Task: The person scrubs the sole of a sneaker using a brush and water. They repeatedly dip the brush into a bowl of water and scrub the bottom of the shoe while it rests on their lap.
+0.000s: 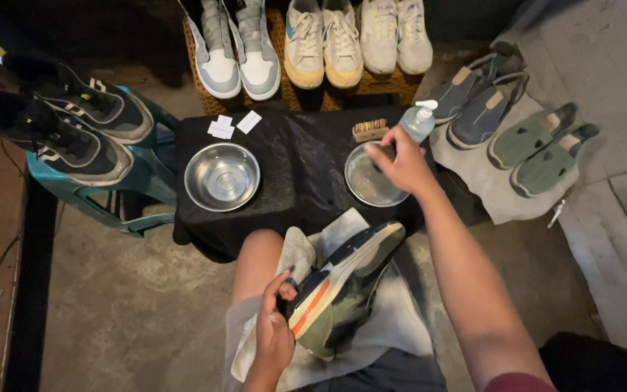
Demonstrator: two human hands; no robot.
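My left hand (276, 327) grips the heel of a dark green sneaker with an orange stripe (342, 290), which lies sole-up on a grey cloth (400, 319) across my lap. My right hand (403, 163) reaches over the right steel bowl (368, 185) on the black-covered table (299, 167). Its fingers curl around something small and dark that I cannot make out. A clear pump bottle (420, 120) stands just behind this hand, and a wooden brush (370, 130) lies beside the bottle.
A second steel bowl (222, 176) and small white papers (232, 125) sit on the table's left. Three pairs of sneakers line a wicker stand (313, 98) behind. Black sneakers rest on a teal stool (139, 189) at left. Blue and green shoes lie on a grey cloth (473, 181) at right.
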